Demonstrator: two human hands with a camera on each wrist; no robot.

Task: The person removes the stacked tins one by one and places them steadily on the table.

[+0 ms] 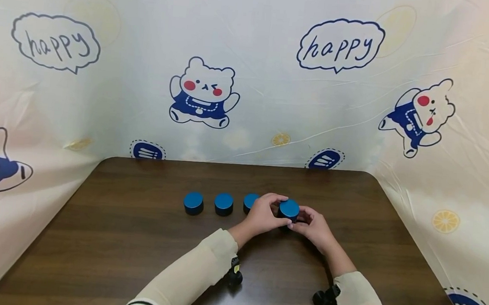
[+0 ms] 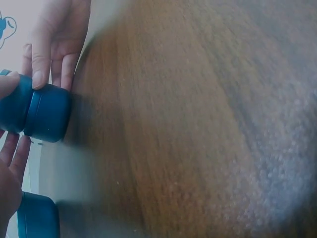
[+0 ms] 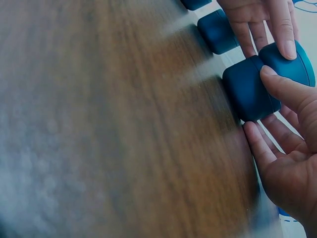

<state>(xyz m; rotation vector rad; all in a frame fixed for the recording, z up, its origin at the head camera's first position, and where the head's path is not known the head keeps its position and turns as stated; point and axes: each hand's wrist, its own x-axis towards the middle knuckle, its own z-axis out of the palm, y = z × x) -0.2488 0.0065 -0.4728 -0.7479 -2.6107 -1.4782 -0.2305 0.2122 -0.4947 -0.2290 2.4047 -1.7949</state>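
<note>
Cream sleeves lead to your left hand point(image 1: 261, 216) and right hand point(image 1: 314, 226), both curled round the blue round jar point(image 1: 289, 209), which sits between them at the right end of the row. Beyond your left hand on the dark wooden table point(image 1: 134, 239), three more blue jars point(image 1: 223, 203) stand apart in a line.

A dark wooden table point(image 1: 134, 239) carries 4 blue round jars point(image 1: 193, 202) in a row.
</note>
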